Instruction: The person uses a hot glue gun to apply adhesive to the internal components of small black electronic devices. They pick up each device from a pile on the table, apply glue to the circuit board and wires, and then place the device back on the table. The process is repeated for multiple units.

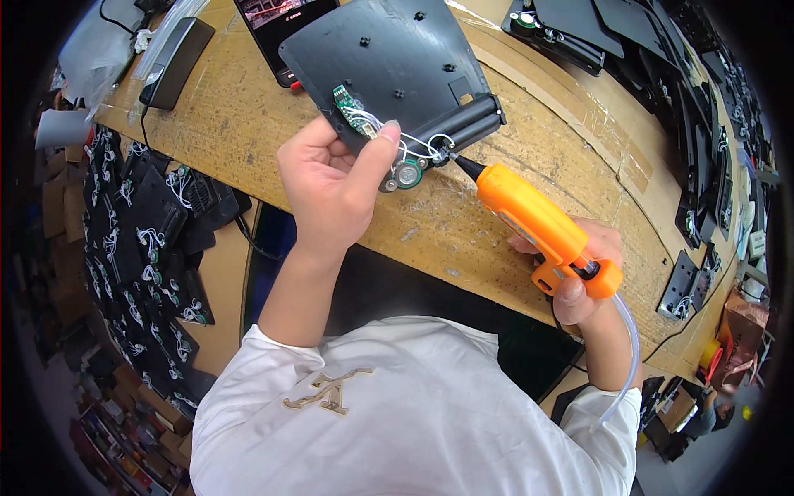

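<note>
Black parts lie piled to the left of the brown desk. For a clean bond, it is advisable to steady the panel, seat the wires flat, apply a small bead and hold the left grip clear of the nozzle. The left grip is closed on the panel's lower left edge, above the desk; the panel extends up and to the right of it. The right grip is wrapped around the glue gun. From there, the panel lies ahead and to the left, its lower edge beside the nozzle tip; contact cannot be confirmed.
</note>
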Demonstrator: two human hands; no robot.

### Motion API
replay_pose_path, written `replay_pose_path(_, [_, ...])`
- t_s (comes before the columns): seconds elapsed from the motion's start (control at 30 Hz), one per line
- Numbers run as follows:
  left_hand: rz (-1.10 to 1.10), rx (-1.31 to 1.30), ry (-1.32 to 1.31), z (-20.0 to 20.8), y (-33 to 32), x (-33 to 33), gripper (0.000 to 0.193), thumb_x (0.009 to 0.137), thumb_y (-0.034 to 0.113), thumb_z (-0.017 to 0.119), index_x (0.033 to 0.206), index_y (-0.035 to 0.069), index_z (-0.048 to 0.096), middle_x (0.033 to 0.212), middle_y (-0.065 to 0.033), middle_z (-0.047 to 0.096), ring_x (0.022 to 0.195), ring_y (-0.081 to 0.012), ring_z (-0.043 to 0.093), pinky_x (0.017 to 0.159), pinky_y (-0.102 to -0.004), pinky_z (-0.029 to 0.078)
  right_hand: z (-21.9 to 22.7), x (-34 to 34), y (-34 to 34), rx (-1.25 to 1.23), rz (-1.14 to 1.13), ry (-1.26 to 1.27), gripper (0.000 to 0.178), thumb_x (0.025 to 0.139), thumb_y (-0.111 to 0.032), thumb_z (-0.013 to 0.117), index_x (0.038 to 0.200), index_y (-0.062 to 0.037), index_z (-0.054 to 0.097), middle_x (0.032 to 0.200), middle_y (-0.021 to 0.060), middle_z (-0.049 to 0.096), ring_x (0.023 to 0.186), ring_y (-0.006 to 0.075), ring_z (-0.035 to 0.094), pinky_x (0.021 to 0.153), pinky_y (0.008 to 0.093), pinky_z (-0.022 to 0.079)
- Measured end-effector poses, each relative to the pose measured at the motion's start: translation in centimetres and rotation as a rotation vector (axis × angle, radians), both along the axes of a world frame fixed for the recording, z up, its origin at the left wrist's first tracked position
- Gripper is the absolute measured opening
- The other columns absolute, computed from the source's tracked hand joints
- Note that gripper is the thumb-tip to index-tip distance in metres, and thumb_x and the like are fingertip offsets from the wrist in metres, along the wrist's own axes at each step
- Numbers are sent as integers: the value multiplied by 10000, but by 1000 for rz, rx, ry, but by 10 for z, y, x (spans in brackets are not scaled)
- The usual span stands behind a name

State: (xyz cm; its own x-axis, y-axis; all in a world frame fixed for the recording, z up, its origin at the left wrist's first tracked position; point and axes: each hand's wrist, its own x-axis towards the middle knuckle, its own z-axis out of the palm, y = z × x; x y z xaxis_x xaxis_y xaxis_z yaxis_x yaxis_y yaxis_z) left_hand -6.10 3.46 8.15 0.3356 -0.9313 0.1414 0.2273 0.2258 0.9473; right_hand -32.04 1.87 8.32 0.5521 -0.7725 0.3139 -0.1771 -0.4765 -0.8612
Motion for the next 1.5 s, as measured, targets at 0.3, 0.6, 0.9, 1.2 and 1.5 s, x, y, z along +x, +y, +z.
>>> replay_pose_path(0.3, [-11,-3,0,0,1,0,60,836,-46,628,893,-64,621,815,-83,667,696,-56,610,614,-186,485,1,0,0,-4,6,4,615,827,-601,567,822,12,616,641,94,556,543,258,566,532,328,464])
replay_pose_path(0.6, [-16,-9,-30,-2,2,2,39,840,-43,627,876,-53,618,801,-78,664,689,-58,613,603,-187,484,2,-3,1,-1,-7,83,574,825,-580,584,805,-7,610,605,84,498,502,253,509,491,332,409])
replay_pose_path(0.9, [-8,-1,-27,-1,0,-2,56,841,-47,621,894,-65,617,810,-84,663,695,-68,616,610,-200,492,8,1,2,-146,-81,93,544,791,-555,658,796,-12,609,647,102,557,546,270,567,528,326,460])
replay_pose_path(1.2, [-1,154,15,8,1,-7,55,813,-50,635,864,-68,633,819,-83,667,708,-75,622,618,-204,495,28,16,3,-550,-52,401,541,729,-468,750,818,43,595,728,157,591,637,311,618,575,354,517])
replay_pose_path(1.5, [384,-214,92,33,40,51,86,811,-65,614,860,4,601,787,-51,639,656,-74,600,588,-218,485,32,11,5,-632,5,506,436,757,-394,738,743,13,579,671,124,577,618,281,623,529,337,507])
